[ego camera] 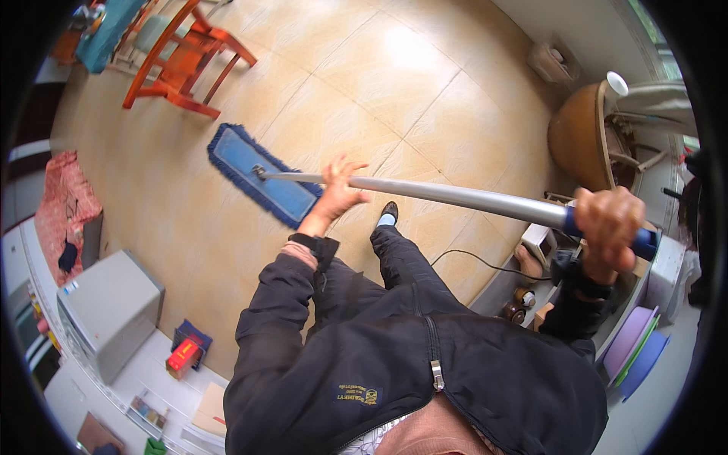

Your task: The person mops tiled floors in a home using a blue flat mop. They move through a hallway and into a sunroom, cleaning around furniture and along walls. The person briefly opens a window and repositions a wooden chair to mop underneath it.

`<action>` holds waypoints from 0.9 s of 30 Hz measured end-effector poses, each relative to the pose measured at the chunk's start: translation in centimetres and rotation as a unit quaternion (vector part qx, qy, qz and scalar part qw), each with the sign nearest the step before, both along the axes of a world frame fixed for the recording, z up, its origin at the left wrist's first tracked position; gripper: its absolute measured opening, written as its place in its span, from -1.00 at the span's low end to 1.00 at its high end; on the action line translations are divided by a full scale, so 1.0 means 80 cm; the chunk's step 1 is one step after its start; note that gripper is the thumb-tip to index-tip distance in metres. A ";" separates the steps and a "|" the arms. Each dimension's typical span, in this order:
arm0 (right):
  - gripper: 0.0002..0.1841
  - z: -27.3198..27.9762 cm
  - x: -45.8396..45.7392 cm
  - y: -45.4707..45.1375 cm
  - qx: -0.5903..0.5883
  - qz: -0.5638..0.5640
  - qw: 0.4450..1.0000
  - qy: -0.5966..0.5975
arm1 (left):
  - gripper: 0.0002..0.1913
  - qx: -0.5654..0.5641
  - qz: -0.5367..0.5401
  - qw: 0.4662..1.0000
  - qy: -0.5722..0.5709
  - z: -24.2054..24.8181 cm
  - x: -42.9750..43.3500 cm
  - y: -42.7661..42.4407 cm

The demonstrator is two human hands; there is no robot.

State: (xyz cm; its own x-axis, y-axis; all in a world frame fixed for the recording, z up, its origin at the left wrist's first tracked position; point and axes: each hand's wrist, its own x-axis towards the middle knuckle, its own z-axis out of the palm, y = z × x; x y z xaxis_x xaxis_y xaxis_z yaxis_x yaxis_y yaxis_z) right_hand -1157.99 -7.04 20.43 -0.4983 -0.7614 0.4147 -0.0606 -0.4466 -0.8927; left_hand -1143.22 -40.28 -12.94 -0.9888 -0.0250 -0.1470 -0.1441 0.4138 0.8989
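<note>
A flat dust mop stretches across the view, its blue fringed head (pixel 234 149) lying flat on the tiled floor. The silver metal pole (pixel 455 193) rises from a swivel joint towards the right. At its upper end, my right hand (pixel 608 230) is wrapped around the dark blue grip (pixel 644 244). Lower down, my left hand (pixel 342 190) is over the pole with fingers and thumb spread apart. The pole passes beneath that hand, between fingers and thumb, and contact with the palm is hidden. My shod foot (pixel 389 213) stands behind the pole.
An orange-red wooden chair (pixel 187 71) stands at upper left. A large brown jar (pixel 574 136) and a waste bin (pixel 553 61) line the right wall. A black cable (pixel 483 256) crosses the floor near low shelves. A grey cabinet (pixel 111 310) stands at left, near a red box (pixel 185 358).
</note>
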 end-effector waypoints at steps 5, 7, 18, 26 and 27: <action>-0.77 0.103 -0.032 0.129 0.013 0.142 0.986 0.082 | -0.60 0.025 -0.094 0.994 0.050 0.064 -0.133 0.160; -0.73 0.128 -0.029 0.135 0.065 0.139 0.972 0.175 | -0.78 0.028 -0.056 0.991 0.114 0.052 -0.179 0.203; -0.74 0.101 -0.028 0.056 0.035 0.055 0.956 0.287 | -0.68 -0.071 -0.040 0.972 0.219 0.055 -0.332 0.193; -0.85 0.171 -0.061 0.101 -0.114 0.098 0.951 0.271 | -0.94 -0.013 -0.010 0.977 0.211 0.156 -0.266 0.127; -0.85 0.166 -0.075 0.077 -0.161 0.087 0.954 0.236 | -0.94 -0.011 0.001 0.979 0.201 0.156 -0.258 0.110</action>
